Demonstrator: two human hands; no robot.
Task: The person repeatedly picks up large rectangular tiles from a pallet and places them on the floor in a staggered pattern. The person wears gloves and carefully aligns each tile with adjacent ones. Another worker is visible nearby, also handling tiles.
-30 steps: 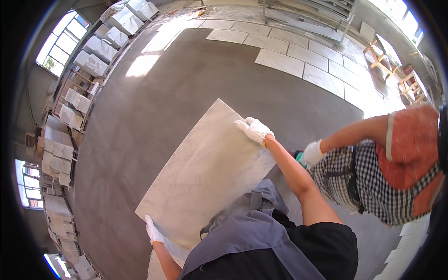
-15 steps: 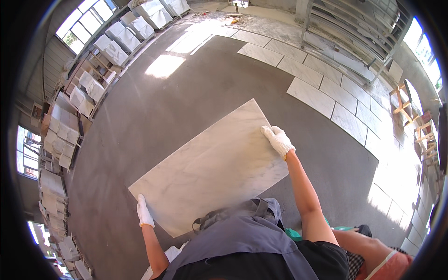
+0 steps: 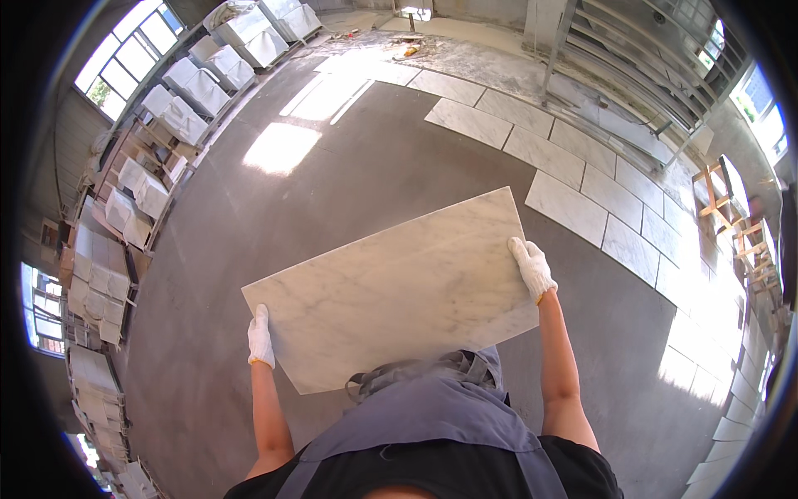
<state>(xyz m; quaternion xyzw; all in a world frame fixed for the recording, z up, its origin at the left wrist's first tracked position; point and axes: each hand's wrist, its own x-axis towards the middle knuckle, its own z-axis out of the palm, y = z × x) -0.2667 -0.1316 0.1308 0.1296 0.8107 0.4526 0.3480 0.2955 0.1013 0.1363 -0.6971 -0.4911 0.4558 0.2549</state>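
Between my two hands I carry a large rectangular marble slab [image 3: 399,287], white with grey veins, in front of my grey apron [image 3: 432,407]. My left hand [image 3: 260,337], in a white knitted glove, grips its left short edge near the corner. On the opposite short edge my right hand [image 3: 533,268], gloved the same way, has its thumb on the top face; the fingers beneath are hidden. The slab slants, its right end farther from me than its left. Its near edge lies close to the apron and partly behind it.
Similar marble slabs [image 3: 544,154] lie in staggered rows on the grey floor [image 3: 357,191], ahead and to the right. Wrapped stacks [image 3: 195,87] line the left side. A metal rack [image 3: 632,62] stands at the far right, with wooden frames [image 3: 723,200] nearer.
The slab has turned clockwise and is more level across, its left end raised in the view. Both hands still hold it. Another person's arm at the lower right has gone out of view.
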